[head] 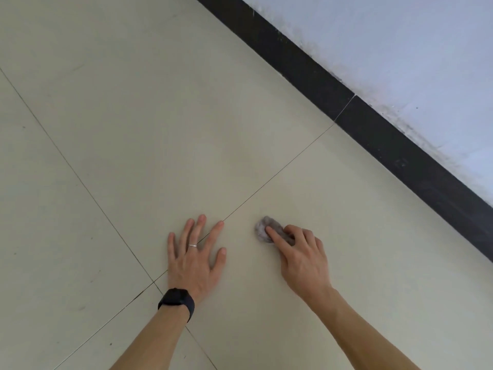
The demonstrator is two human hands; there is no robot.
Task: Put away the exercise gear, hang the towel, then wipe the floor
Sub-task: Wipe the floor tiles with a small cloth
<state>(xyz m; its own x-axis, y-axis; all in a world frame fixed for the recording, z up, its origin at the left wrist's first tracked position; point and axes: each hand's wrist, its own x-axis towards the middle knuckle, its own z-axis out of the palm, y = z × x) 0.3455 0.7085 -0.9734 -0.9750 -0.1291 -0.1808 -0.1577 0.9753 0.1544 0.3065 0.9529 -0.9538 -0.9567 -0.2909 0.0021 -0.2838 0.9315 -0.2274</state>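
Wiping was under way — the right hand (298, 252) pressed a small, crumpled grey cloth (264, 228), perhaps a rag, to the beige tiled floor (133, 129), left hand (196, 252) splayed flat beside it — no gear or towel visible

left hand (196, 256) on floor (133, 129) | cloth (262, 229) right, under right hand (300, 253)

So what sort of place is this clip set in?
Likely an indoor room, perhaps a home: large pale floor tiles with thin grout lines, a black skirting board, and a scuffed painted wall above it.
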